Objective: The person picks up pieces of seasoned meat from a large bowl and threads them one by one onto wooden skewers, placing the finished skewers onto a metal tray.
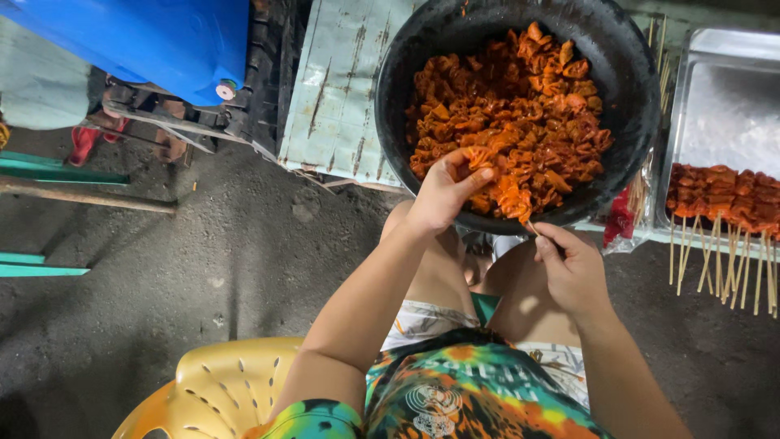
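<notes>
A big black basin (pixel 626 97) holds a heap of orange-red marinated meat pieces (pixel 520 106). My left hand (pixel 445 191) reaches over the basin's near rim and pinches one meat piece (pixel 479 157) between thumb and fingers. Just below the rim, my right hand (pixel 573 268) is closed on a thin bamboo skewer (pixel 532 229) whose tip points up at meat pieces hanging over the edge. I sit with my bare knees under the basin.
At the right, a metal tray (pixel 723 106) carries finished meat skewers (pixel 719 199) with sticks jutting over its edge. The basin rests on a worn pale-green table (pixel 337 89). A blue drum (pixel 154 41) stands upper left; a yellow plastic chair (pixel 219 390) is beside me on dark ground.
</notes>
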